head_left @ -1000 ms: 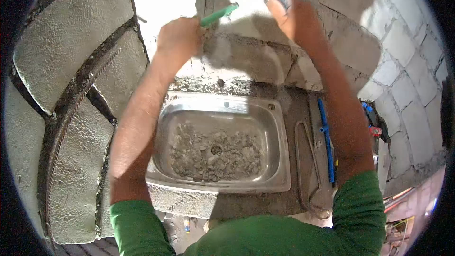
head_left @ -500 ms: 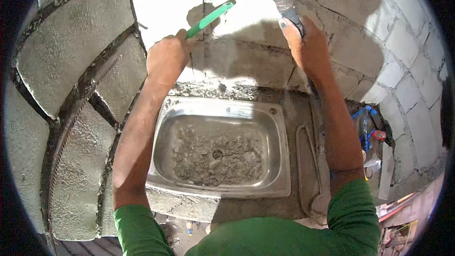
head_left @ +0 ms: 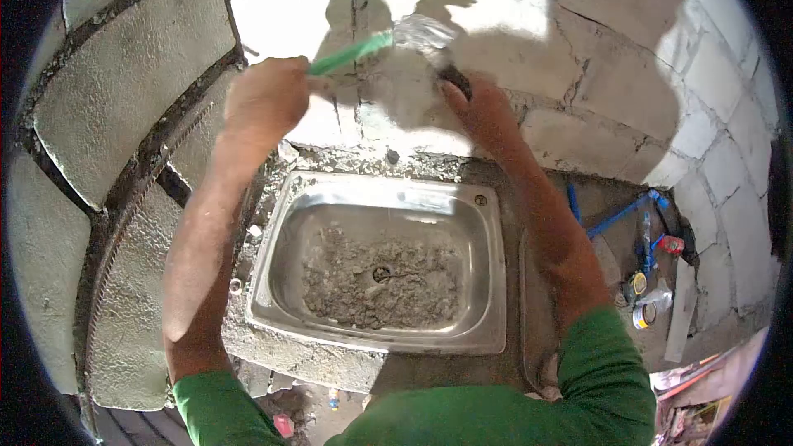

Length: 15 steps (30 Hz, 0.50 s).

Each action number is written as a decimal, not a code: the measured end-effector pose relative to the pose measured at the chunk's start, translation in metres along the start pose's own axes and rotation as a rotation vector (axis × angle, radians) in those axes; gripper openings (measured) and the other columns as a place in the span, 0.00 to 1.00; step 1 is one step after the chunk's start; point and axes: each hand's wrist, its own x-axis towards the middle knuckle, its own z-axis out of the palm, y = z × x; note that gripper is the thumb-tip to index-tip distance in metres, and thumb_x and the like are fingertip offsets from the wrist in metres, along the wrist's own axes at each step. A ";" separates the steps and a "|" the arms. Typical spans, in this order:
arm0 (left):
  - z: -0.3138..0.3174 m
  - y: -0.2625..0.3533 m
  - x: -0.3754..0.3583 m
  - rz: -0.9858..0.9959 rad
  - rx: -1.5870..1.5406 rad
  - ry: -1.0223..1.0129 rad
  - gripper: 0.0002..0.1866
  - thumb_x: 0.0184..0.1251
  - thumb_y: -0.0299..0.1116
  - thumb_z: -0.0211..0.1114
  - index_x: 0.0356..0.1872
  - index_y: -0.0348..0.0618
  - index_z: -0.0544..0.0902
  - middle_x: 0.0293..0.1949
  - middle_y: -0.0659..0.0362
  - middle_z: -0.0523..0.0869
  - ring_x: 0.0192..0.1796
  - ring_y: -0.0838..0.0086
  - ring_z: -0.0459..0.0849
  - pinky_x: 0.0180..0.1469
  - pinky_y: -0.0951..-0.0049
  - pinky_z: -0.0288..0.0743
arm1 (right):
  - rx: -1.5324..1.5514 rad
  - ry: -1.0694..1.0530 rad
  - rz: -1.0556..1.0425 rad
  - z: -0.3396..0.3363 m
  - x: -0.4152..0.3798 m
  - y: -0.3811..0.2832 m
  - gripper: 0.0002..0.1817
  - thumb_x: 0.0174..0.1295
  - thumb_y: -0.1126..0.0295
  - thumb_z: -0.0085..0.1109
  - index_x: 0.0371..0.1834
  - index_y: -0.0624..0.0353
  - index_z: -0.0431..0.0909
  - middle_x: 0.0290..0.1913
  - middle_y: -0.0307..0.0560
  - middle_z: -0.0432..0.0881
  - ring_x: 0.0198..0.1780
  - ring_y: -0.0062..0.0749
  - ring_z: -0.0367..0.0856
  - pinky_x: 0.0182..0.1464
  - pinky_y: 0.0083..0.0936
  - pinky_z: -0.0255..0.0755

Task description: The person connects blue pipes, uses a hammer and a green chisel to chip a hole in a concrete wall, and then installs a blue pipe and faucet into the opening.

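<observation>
My left hand [head_left: 266, 103] is closed around a green chisel [head_left: 353, 54], whose green shaft slants up to the right out of the fist. Its other end is hidden behind the hand, close to the left block wall [head_left: 132, 58]. My right hand [head_left: 481, 111] grips a hammer [head_left: 456, 81] by its dark handle. Blurred by motion, the shiny hammer head [head_left: 423, 33] overlaps the chisel's upper right end. Below both hands lies a stainless steel sink [head_left: 263, 306] with grey mortar rubble [head_left: 396, 297] around its drain.
Ahead stands a sunlit block wall [head_left: 611, 83] carrying shadows of the arms and hammer. To the right of the sink are blue plastic pieces [head_left: 615, 221], a red item [head_left: 671, 244], small round tins [head_left: 644, 315] and a pale flat strip [head_left: 681, 310]. A ribbed bar [head_left: 116, 227] runs along the left wall.
The hammer has swung down and left from the upper right to the chisel's end. My left hand and the chisel have shifted slightly left and down.
</observation>
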 end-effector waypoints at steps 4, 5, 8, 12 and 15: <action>0.020 -0.023 -0.006 -0.048 -0.019 0.196 0.19 0.73 0.51 0.55 0.43 0.45 0.82 0.22 0.52 0.85 0.27 0.63 0.87 0.32 0.61 0.84 | 0.112 -0.040 0.297 -0.017 -0.007 -0.004 0.27 0.66 0.46 0.57 0.40 0.66 0.78 0.29 0.60 0.82 0.35 0.54 0.84 0.40 0.43 0.77; 0.029 -0.018 -0.009 -0.044 -0.064 0.205 0.19 0.74 0.51 0.54 0.44 0.46 0.82 0.22 0.52 0.85 0.26 0.64 0.88 0.31 0.60 0.84 | 0.114 -0.035 0.290 -0.028 -0.002 -0.011 0.27 0.66 0.46 0.57 0.40 0.66 0.78 0.29 0.60 0.82 0.35 0.54 0.84 0.40 0.43 0.77; 0.059 -0.002 -0.012 -0.033 -0.247 0.184 0.19 0.74 0.51 0.54 0.45 0.47 0.82 0.23 0.51 0.85 0.28 0.62 0.88 0.32 0.61 0.84 | 0.296 -0.062 0.301 -0.053 0.010 -0.028 0.24 0.64 0.50 0.60 0.39 0.66 0.78 0.30 0.63 0.82 0.35 0.57 0.84 0.36 0.39 0.76; 0.097 0.016 -0.015 -0.079 -0.333 0.188 0.16 0.71 0.46 0.59 0.43 0.43 0.81 0.23 0.46 0.84 0.30 0.52 0.87 0.33 0.55 0.82 | 0.216 0.094 0.009 -0.079 0.022 -0.053 0.18 0.63 0.57 0.64 0.40 0.64 0.78 0.29 0.65 0.81 0.34 0.55 0.85 0.35 0.36 0.76; 0.110 0.018 -0.015 -0.124 -0.504 0.193 0.17 0.70 0.49 0.60 0.43 0.44 0.82 0.27 0.42 0.84 0.33 0.44 0.84 0.34 0.49 0.76 | 0.147 0.073 -0.020 -0.087 0.023 -0.070 0.18 0.62 0.58 0.65 0.40 0.64 0.78 0.30 0.66 0.82 0.34 0.56 0.85 0.34 0.37 0.76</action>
